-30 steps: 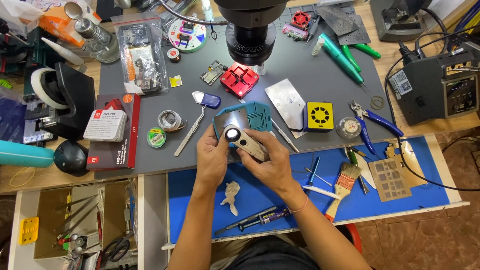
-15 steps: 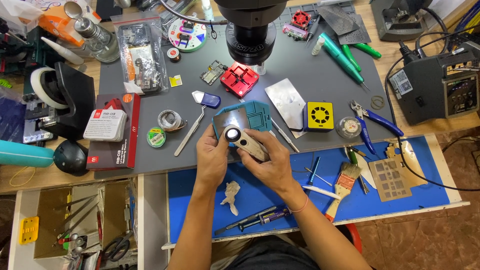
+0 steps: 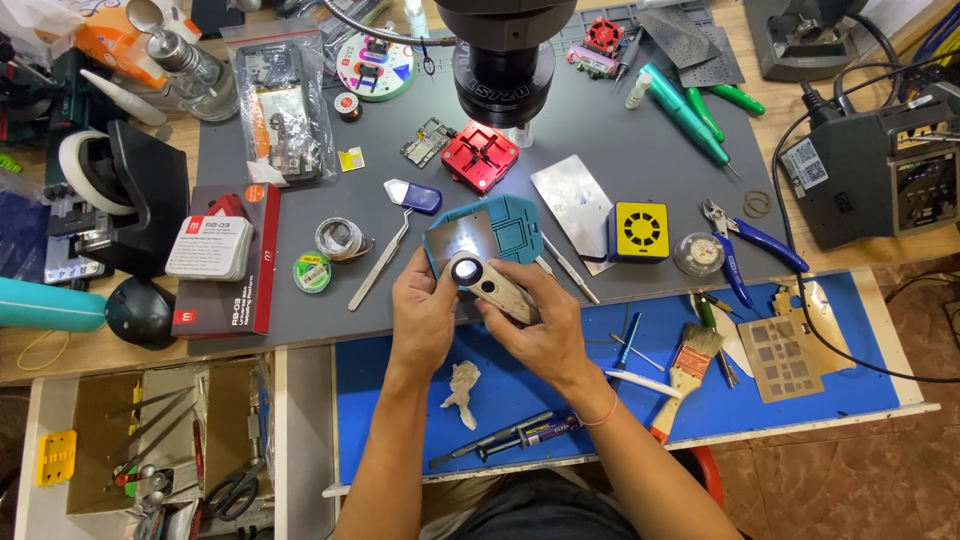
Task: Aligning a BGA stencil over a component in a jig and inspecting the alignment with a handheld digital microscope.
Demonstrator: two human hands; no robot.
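My left hand (image 3: 420,318) and my right hand (image 3: 533,325) meet over the front edge of a grey work mat (image 3: 600,130). Together they hold a small lit magnifier loupe (image 3: 468,270) with a beige handle (image 3: 507,296); its round lens glows white. Just behind the loupe a teal holder plate (image 3: 510,235) lies on the mat, with a bright spot of light on its grey panel. A microscope head (image 3: 503,55) hangs above the mat.
Tweezers (image 3: 378,263), a red fixture (image 3: 480,155), a yellow block (image 3: 640,231), blue-handled cutters (image 3: 745,245) and green-handled drivers (image 3: 690,115) lie on the mat. A brush (image 3: 685,365), a crumpled tissue (image 3: 463,392) and pens sit on the blue mat (image 3: 400,370). A soldering station (image 3: 880,175) stands at right.
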